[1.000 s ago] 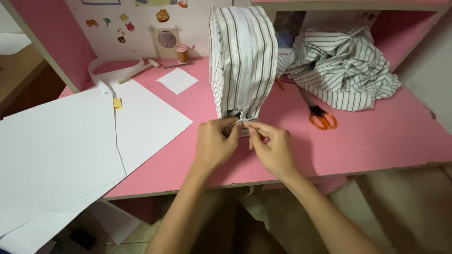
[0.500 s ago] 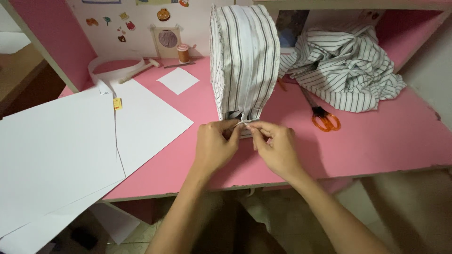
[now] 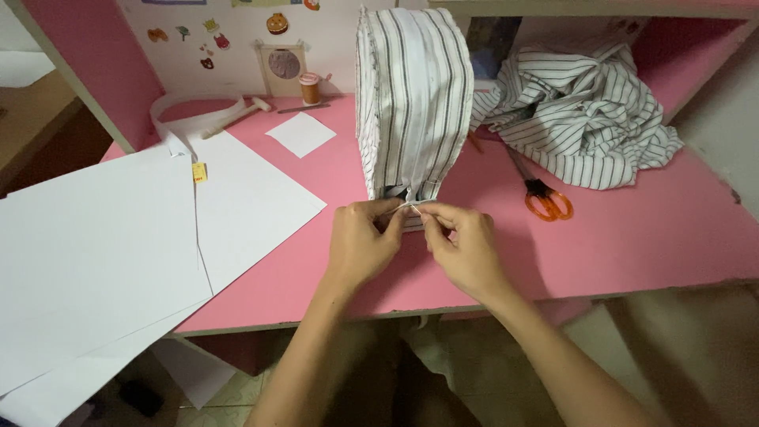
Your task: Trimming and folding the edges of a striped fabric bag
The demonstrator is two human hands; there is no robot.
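Right now your left hand (image 3: 360, 241) and right hand (image 3: 466, 249) meet at the near bottom edge of the striped fabric piece (image 3: 413, 103), which stands upright in the middle of the pink desk (image 3: 632, 237). The fingers of both hands are pressed together in pinches on a thin white bit at the hem — thread or a narrow fold, too small to tell which. You hold it close to the desk's front edge, likely so the seam sits right under your eyes and your wrists can rest low.

The orange-handled scissors (image 3: 545, 202) lie just to the right of the piece, within easy reach, blades pointing away from you. Behind them sits a crumpled heap of the same striped cloth (image 3: 585, 119), pushed back out of the way. Large white paper sheets (image 3: 103, 245) cover the left side — well apart from your hands — and a spool of thread (image 3: 310, 87) stands near the back wall.
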